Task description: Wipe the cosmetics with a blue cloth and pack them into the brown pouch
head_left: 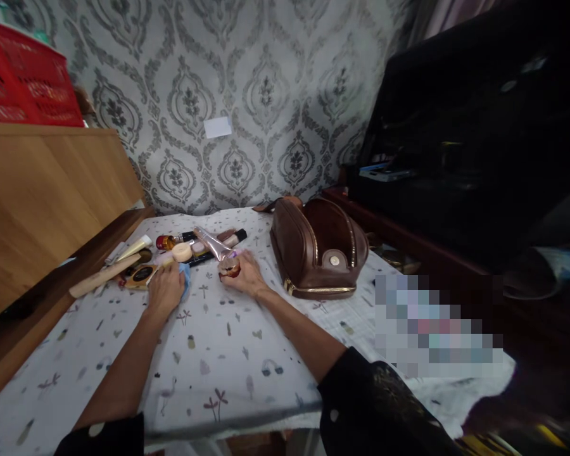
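Observation:
My left hand [166,288] is closed on a bunched blue cloth [185,278], which shows beside its thumb. Next to its fingers lies a gold case with a dark oval [141,276]. My right hand [247,276] grips a small glass bottle with reddish-amber contents [229,267], low over the table. Just behind it a silvery-pink tube [212,242] leans across other cosmetics. Around these lie a round cream-coloured jar [182,252], a red-capped amber bottle [166,242], a pale yellow tube [135,247] and a long beige flat item [105,276].
An unzipped brown toiletry bag [301,253] stands right of my right hand. A white patterned cloth [218,354] covers the table. A wooden cabinet [52,183] with a red basket [33,79] is on the left. A large black object [456,139] rises at right.

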A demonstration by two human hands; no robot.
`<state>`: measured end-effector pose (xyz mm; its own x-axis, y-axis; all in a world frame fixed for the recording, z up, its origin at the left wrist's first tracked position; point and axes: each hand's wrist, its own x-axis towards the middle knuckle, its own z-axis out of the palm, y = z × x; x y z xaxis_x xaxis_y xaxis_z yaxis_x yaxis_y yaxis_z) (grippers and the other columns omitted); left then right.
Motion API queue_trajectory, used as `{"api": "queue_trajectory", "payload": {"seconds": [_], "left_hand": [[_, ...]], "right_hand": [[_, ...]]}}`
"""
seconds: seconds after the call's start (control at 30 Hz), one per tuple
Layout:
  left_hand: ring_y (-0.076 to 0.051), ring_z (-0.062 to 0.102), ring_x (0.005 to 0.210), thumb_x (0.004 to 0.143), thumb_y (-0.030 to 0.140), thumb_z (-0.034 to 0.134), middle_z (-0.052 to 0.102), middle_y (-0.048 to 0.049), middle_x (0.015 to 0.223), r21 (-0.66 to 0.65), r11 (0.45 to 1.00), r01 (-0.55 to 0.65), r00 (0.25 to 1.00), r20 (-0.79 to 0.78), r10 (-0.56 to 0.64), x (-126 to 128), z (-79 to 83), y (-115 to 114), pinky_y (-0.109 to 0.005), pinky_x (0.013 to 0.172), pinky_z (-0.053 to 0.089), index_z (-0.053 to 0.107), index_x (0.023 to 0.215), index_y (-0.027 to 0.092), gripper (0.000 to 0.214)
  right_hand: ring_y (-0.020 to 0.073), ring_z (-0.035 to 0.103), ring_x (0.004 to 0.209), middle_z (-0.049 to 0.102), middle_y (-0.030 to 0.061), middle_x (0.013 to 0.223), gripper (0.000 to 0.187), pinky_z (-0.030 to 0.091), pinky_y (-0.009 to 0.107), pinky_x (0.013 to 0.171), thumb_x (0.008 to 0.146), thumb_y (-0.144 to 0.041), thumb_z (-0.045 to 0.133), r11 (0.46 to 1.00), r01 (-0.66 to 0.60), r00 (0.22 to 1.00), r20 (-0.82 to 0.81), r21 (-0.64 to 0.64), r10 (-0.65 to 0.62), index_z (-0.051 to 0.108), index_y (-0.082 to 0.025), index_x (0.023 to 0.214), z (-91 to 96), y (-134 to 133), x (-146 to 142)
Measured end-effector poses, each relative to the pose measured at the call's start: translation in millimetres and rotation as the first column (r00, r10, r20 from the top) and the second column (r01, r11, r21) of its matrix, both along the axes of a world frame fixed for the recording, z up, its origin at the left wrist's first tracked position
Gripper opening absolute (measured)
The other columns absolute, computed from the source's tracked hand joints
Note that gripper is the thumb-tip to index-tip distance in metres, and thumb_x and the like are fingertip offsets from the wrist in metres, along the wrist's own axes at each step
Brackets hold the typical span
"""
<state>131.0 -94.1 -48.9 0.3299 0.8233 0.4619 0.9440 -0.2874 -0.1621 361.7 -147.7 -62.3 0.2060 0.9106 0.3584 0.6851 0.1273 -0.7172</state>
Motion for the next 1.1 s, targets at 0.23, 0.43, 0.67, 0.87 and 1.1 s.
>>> {"api": "queue_trajectory", "payload": {"seconds": [0.23,0.43,0.67,0.87,1.1], "left_hand": [[-0.035,0.065,0.102,0.094,0.024,0.039,0.071,-0.0215,0.102,-0.040,0.999,-0.006,1.000,0.028,0.007,0.0,1.3,-1.5,-0.045,0.088,0.049,0.066,0.105,0.009,0.033],[-0.035,0.066,0.100,0.095,0.025,0.038,0.071,-0.0223,0.102,-0.049,0.999,-0.012,0.999,0.045,0.014,-0.7,1.5,-0.5,-0.045,0.086,0.049,0.066,0.105,0.008,0.034],[-0.034,0.066,0.099,0.093,0.027,0.038,0.072,-0.0212,0.101,-0.017,1.000,0.012,0.997,0.070,-0.011,-4.7,-0.2,0.1,-0.045,0.086,0.050,0.066,0.104,0.011,0.034],[-0.036,0.066,0.098,0.094,0.028,0.037,0.071,-0.0206,0.101,0.021,0.999,0.050,0.997,0.059,-0.051,-4.5,3.4,-7.4,-0.044,0.083,0.050,0.065,0.101,0.012,0.033],[-0.028,0.065,0.095,0.095,0.030,0.039,0.070,-0.0139,0.100,0.005,0.979,0.204,0.975,0.086,-0.204,10.7,-1.6,-17.6,-0.037,0.081,0.052,0.060,0.097,0.019,0.023]], "right_hand": [[0.0334,0.047,0.132,0.054,0.0131,0.135,0.057,0.040,0.048,0.110,0.061,-0.038,0.084,1.000,0.017,1.000,-0.004,0.008,-0.017,0.060,-0.022,0.110,-1.3,0.5,1.7],[0.0266,0.061,0.101,0.062,0.0077,0.107,0.043,0.049,0.042,0.093,0.067,-0.036,0.080,0.998,-0.062,0.997,0.047,0.000,0.062,0.061,-0.020,0.101,-0.1,-3.2,1.2],[0.0225,0.061,0.090,0.062,0.0050,0.098,0.041,0.052,0.037,0.082,0.065,-0.039,0.081,0.998,-0.066,0.998,0.025,0.021,0.065,0.062,-0.021,0.096,-1.1,-22.7,-1.2],[0.0206,0.060,0.086,0.059,0.0026,0.093,0.035,0.051,0.036,0.079,0.066,-0.036,0.080,0.997,-0.074,0.997,0.018,0.006,0.074,0.058,-0.022,0.089,2.9,-35.2,-4.3],[0.0225,0.063,0.090,0.064,0.0037,0.094,0.038,0.051,0.035,0.082,0.066,-0.032,0.082,0.996,-0.083,0.997,-0.001,-0.026,0.083,0.057,-0.022,0.092,7.7,-37.5,-5.2]]}}
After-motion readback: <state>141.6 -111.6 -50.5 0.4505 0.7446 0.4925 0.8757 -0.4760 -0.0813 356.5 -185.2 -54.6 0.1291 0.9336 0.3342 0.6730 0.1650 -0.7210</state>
